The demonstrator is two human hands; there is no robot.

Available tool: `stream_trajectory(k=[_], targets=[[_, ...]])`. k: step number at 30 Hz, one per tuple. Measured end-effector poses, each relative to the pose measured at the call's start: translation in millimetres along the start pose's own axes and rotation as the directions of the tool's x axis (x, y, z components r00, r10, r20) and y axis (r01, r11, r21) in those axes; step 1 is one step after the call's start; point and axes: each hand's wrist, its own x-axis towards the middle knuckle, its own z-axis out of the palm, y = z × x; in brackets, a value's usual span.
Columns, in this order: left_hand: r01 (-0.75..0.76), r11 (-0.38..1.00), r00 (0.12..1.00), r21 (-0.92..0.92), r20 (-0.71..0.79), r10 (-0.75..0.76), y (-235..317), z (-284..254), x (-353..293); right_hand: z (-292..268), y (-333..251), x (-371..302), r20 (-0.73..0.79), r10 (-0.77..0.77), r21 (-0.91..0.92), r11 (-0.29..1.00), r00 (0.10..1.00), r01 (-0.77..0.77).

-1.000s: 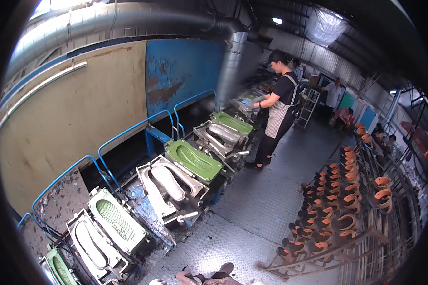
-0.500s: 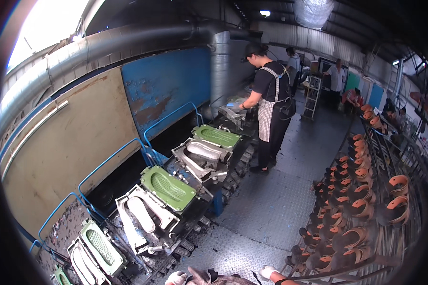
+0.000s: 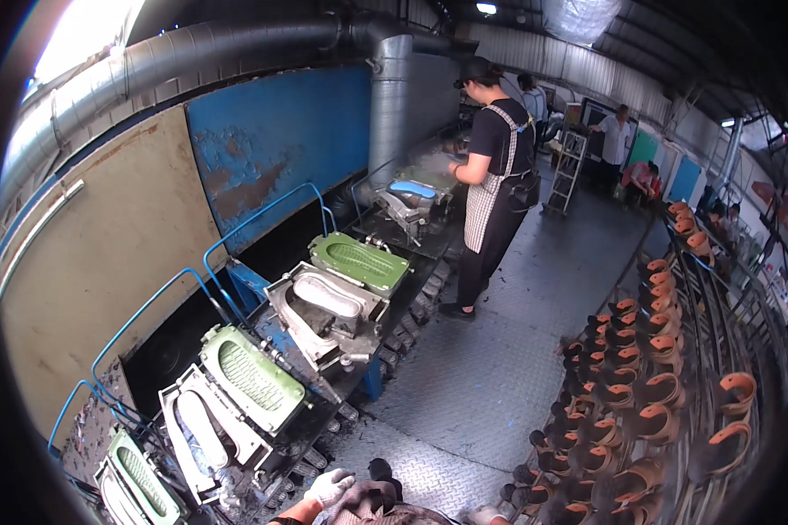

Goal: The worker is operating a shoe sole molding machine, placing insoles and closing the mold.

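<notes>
From where I stand, both of the wearer's hands are low, right at the near edge of the scene. The left hand, in a pale glove, is near the worktop edge; its fingers seem loosely bent, and I can't make out anything in them. The right hand is half cut off beside the rack, so how far its fingers are spread, or whether they grip something, I cannot say.

The nearest large thing to the left hand is a mould, lying ahead and to the left on the worktop: a green tread-patterned half folded back from a metal frame that carries a pale foot-shaped form. It looks heavy and rigid (hardly something to lift whole), perhaps hot too, so I'd take it by the outer rim, keeping clear of the hinge side.

Near the right hand stand the brown shoe uppers with orange linings, in rows on the rack. They look light and bendy, easily dented at the opening; a pinch at the stiffer heel would probably serve best.

Farther along, a co-worker in a checked apron stands by another mould, which holds a blue sole-shaped piece.
</notes>
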Motion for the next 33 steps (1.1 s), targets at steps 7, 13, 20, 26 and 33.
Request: stream_trajectory(k=[7, 13, 20, 26, 33], targets=[[-0.057, 0.997, 0.995, -0.051, 0.084, 0.061, 100, -50, 146, -112, 22, 68, -0.039, 0.209, 0.177, 0.964, 0.977, -0.199], [-0.273, 0.961, 0.956, -0.052, 0.093, 0.277, 177, -83, 262, -227, 31, 138, -0.095, 0.389, 0.424, 0.849, 0.916, -0.317], [-0.211, 0.972, 0.976, -0.103, 0.036, 0.216, 231, -84, 367, -290, 165, 272, -0.062, 0.306, 0.632, 0.749, 0.95, -0.2], [-0.041, 0.984, 0.997, -0.173, -0.076, 0.028, 282, -72, 446, -444, 199, 327, -0.006, 0.382, 0.346, 0.868, 0.924, -0.357], [-0.076, 0.981, 0.968, -0.178, -0.251, 0.029, 356, -86, 524, -609, 236, 425, -0.081, 0.207, -0.002, 0.978, 0.975, -0.208]])
